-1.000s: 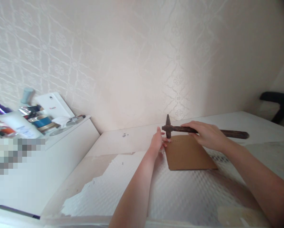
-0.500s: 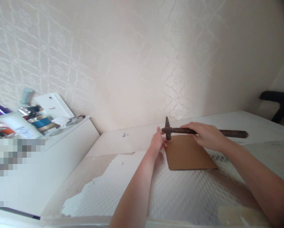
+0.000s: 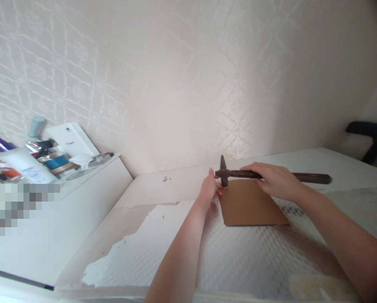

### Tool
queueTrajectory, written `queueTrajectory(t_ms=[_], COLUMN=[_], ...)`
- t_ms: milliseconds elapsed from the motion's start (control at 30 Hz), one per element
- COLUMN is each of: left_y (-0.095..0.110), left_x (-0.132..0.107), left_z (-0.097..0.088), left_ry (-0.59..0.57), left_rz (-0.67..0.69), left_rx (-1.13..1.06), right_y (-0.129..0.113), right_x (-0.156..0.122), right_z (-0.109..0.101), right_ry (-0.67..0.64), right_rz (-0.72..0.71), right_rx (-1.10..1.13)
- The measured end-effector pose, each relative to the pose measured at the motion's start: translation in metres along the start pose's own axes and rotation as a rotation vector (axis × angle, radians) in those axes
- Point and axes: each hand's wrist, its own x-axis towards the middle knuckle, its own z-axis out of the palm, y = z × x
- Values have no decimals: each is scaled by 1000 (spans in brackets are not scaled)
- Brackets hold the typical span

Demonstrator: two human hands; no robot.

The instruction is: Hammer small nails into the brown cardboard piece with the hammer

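Observation:
My right hand (image 3: 272, 176) is wrapped round the dark wooden handle of a hammer (image 3: 311, 177), partway along it. The hammer's metal head points downward, with its lower face at the top left of a brown cardboard piece (image 3: 251, 206). At that corner my left hand (image 3: 210, 185) grips the cardboard's edge, its thumb up and its fingertips close beside the hammer head. A row of small dark marks runs along the cardboard's top edge. Whatever lies right under the hammer face is too small to make out.
Beneath the cardboard lies a textured white covering (image 3: 134, 252) with a ragged edge. Several tiny dark bits (image 3: 165, 179) rest near the wall. On the left, a white cabinet (image 3: 90, 202) carries bottles and a white box (image 3: 73, 141). A black chair armrest (image 3: 368, 128) is at right.
The hammer head has shifted very slightly right and down at the cardboard's top edge. My left hand and the cardboard look almost unchanged.

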Motion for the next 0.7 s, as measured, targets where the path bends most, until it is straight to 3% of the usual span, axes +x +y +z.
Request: queueTrajectory(t_ms=[367,600,700], left_y=[1,2,1], left_x=[-1,-5,-5], left_z=[0,-1,-1], left_ry=[5,-14,-12], left_rz=[0,-6,5], left_rx=[10,-2,3], right_y=[1,11,18], right_x=[0,3,3], right_z=[0,2,6], right_ry=[-17,85,147], right_rz=[3,21,91], right_rx=[11,70,65])
